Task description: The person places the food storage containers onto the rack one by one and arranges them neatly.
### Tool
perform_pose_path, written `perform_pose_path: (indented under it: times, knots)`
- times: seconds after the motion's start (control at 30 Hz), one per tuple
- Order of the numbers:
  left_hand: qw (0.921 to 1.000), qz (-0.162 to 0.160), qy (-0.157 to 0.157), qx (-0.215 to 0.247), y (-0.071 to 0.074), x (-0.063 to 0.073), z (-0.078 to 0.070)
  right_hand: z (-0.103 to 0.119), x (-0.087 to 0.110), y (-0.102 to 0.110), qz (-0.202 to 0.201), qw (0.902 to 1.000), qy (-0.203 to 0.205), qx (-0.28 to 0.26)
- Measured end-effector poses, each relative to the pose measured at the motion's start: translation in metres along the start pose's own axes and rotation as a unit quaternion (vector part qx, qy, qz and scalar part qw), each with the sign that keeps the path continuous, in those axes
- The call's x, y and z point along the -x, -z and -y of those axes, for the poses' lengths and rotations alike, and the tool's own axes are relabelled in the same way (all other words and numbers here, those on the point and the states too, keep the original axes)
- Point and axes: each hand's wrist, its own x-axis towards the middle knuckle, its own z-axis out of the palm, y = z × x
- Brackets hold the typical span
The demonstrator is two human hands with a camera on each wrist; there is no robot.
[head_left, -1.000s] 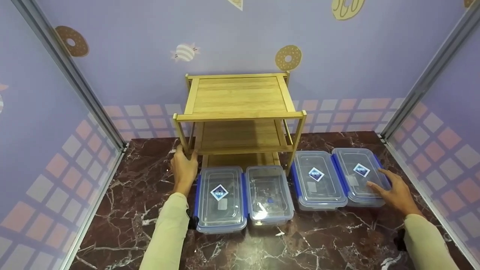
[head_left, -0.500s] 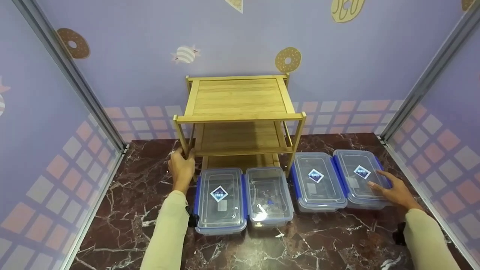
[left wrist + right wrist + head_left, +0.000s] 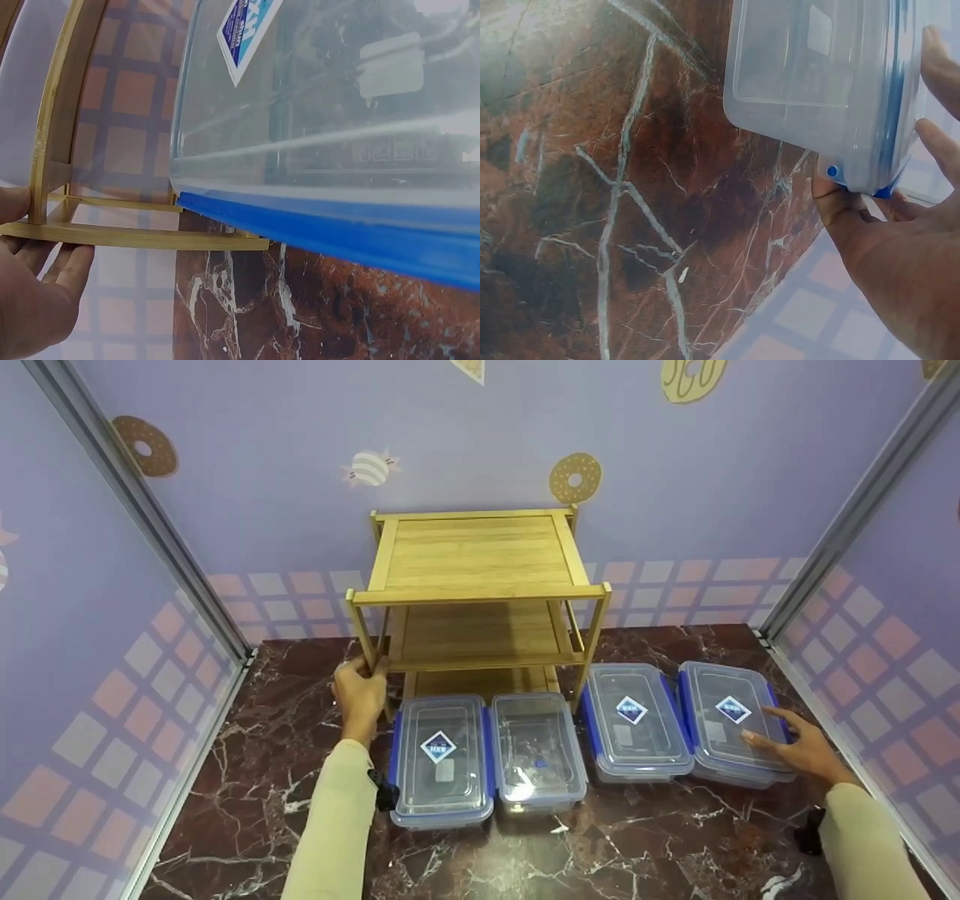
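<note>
Wooden rack [image 3: 480, 551] is standing far centre; rightmost box [image 3: 720, 735] is shifting right, opening a far-end gap beside neighbouring box [image 3: 637, 735], so apparently separating; right hand [image 3: 806, 748] is gripping its right side, left hand [image 3: 360, 697] gripping rack's near-left post [image 3: 359, 626]

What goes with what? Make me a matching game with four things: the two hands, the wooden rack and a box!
Column one:
1. left hand
2. right hand
3. wooden rack
4. second box from the left

Column two:
A. has no diamond sticker to be seen
B. grips the box farthest right
C. stands by the purple back wall
D. grips a wooden leg

Right pairs: 1-D, 2-B, 3-C, 4-A
</note>
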Motion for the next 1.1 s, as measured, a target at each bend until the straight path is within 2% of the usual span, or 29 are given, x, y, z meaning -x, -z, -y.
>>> perform_pose_path:
  times: [0.23,0.33,0.53,0.73,0.83,0.97,1.1]
  knots:
    - [0.9997,0.001,-0.011,0.023,0.000,-0.003,0.003,-0.005,0.009,0.000,0.002,1.0000,-0.003,-0.006]
    - [0.9997,0.005,-0.011,0.023,0.002,-0.003,0.004,-0.005,0.014,-0.001,0.012,0.9995,-0.021,-0.018]
    - [0.9997,0.006,-0.016,0.018,0.004,-0.002,0.005,-0.006,0.024,-0.004,0.034,0.9932,-0.073,-0.083]
    - [0.9996,0.004,-0.016,0.025,0.004,-0.002,0.006,-0.012,0.031,-0.006,0.032,0.9882,-0.078,-0.128]
    - [0.9994,0.004,-0.014,0.033,0.003,-0.002,0.006,-0.015,0.034,-0.008,0.023,0.9786,-0.087,-0.185]
    - [0.9989,0.005,-0.014,0.044,0.003,-0.002,0.006,-0.019,0.038,-0.009,0.020,0.9565,-0.102,-0.272]
    - [0.9988,0.005,-0.013,0.048,0.001,-0.003,0.005,-0.022,0.041,-0.010,0.009,0.9525,-0.101,-0.287]
